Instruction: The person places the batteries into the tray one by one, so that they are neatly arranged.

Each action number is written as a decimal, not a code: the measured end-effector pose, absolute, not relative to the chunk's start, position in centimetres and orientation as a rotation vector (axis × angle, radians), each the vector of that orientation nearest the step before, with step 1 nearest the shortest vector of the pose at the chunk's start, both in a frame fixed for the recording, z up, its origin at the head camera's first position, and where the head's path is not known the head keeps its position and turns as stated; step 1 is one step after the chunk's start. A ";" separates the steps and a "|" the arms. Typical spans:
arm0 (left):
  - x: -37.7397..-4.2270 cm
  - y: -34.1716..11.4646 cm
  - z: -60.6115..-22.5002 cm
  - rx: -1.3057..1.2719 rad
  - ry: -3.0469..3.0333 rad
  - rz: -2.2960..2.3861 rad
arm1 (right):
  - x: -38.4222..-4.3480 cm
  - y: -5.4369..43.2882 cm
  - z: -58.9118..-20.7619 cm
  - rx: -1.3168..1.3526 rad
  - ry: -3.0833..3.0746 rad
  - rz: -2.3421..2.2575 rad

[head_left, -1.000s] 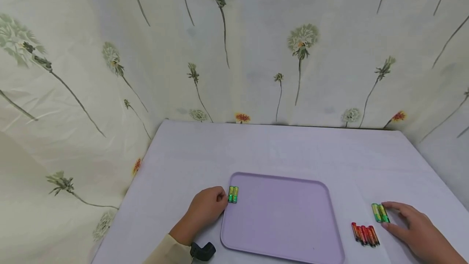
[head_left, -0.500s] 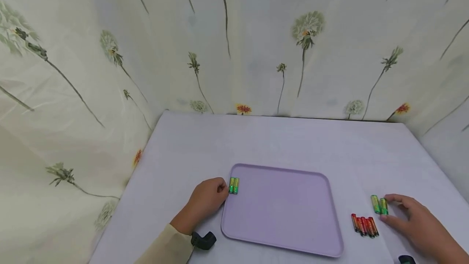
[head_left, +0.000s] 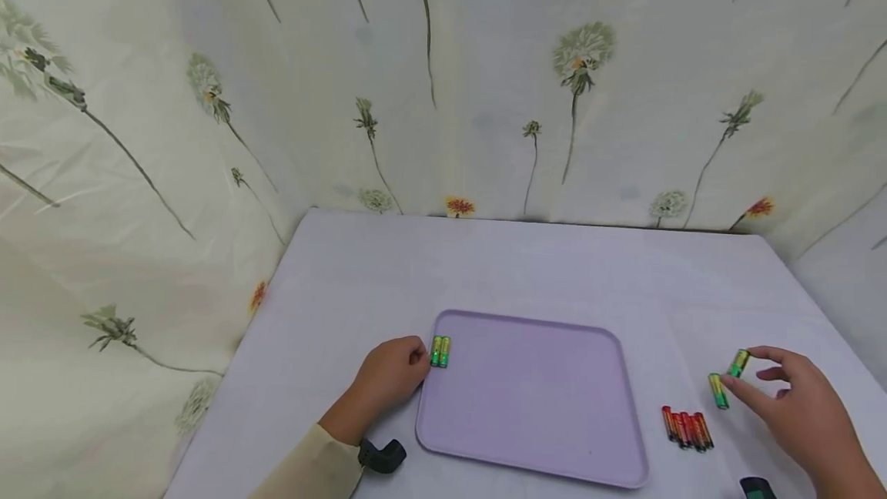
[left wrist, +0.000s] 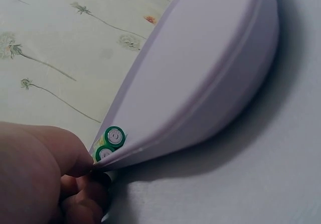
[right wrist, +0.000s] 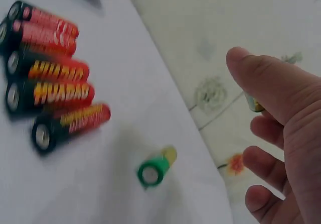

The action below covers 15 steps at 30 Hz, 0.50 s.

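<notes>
A: Fingers (head_left: 771, 355) of the right hand (head_left: 797, 403): state and load?

B: Narrow, in a pinch on one green battery (head_left: 739, 363). It is tilted and appears clear of the table (head_left: 540, 272).

A: Left hand (head_left: 389, 376)?

B: Its fingers pinch the tray (head_left: 533, 399) by the rim. Inside, just beside those fingers, lie two green batteries (head_left: 444, 352), side by side.

A: Remaining parts?

B: A loose green battery (head_left: 718, 391) lies on the table near the right fingertips; the right wrist view shows it apart from them. A row of five red batteries (head_left: 685, 431) lies farther to the left of those fingers.

A: Step in hand?

B: Judged from the pinch: separating and lifting a single battery.

A: Next move?

B: If the pair in the tray sets the pattern, it calls for maintaining the pinch, clearing the red row, and levelling the battery before release. Keep the tray steady.
</notes>
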<state>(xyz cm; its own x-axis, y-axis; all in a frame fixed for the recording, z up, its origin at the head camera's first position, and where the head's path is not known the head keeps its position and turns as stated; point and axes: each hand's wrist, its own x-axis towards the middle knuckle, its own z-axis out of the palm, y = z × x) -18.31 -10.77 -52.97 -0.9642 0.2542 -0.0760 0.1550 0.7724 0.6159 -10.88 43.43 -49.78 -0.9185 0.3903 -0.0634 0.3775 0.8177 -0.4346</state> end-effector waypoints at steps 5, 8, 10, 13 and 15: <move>-18.1 -11.0 -52.7 0.317 2.797 0.952 | -11.9 40.0 -47.9 -0.480 -2.925 0.733; -18.1 -11.0 -52.8 0.322 2.792 0.965 | -12.5 37.9 -47.2 -0.369 -2.918 0.780; -18.1 -11.0 -52.9 0.326 2.794 0.973 | -12.9 36.6 -47.0 -0.299 -2.901 0.798; -18.1 -10.8 -52.8 0.332 2.799 0.979 | -13.5 34.7 -46.8 -0.224 -2.891 0.815; -18.1 -10.8 -52.8 0.332 2.805 0.978 | -13.9 33.5 -46.8 -0.167 -2.897 0.822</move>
